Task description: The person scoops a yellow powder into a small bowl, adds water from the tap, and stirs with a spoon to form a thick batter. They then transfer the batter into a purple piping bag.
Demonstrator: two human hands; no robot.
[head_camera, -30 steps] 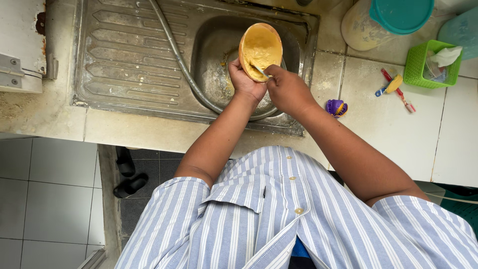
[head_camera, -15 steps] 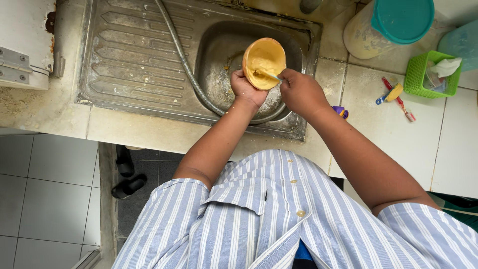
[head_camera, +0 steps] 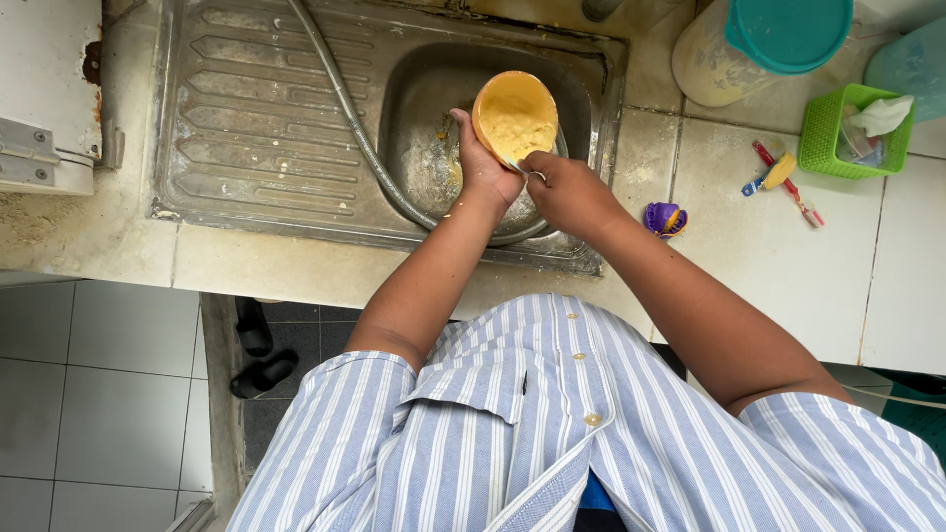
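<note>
The left hand (head_camera: pixel 485 175) holds a yellow bowl (head_camera: pixel 514 116) over the basin of the steel sink (head_camera: pixel 266 108). The fingers are closed around the near edge of the bowl, and the bowl is tilted so its inside faces the camera. Pale yellow food sticks to the inside of it. The right hand (head_camera: pixel 567 192) is just beside the left one, touching the low rim of the bowl. Its fingers are pressed together on a small metal thing, probably a spoon (head_camera: pixel 529 173); only a little of it shows, so I cannot tell for sure. Both hands are over the near right part of the basin.

A grey hose (head_camera: pixel 340 103) runs from the far edge of the sink across the ribbed drainboard and curves into the basin. Yellowish bits lie on the bottom of the basin.

On the tabletop (head_camera: pixel 749 256) to the right of the sink, a small purple thing (head_camera: pixel 665 218) lies near the right wrist. Farther right are a red and yellow tool (head_camera: pixel 783 175) and a green basket (head_camera: pixel 849 130) with a white cloth in it. At the far edge stands a jug (head_camera: pixel 734 54) with a teal lid.

The person wears a blue striped shirt (head_camera: pixel 552 433). Dark slippers (head_camera: pixel 258 350) are on the floor under the tabletop's near edge.
</note>
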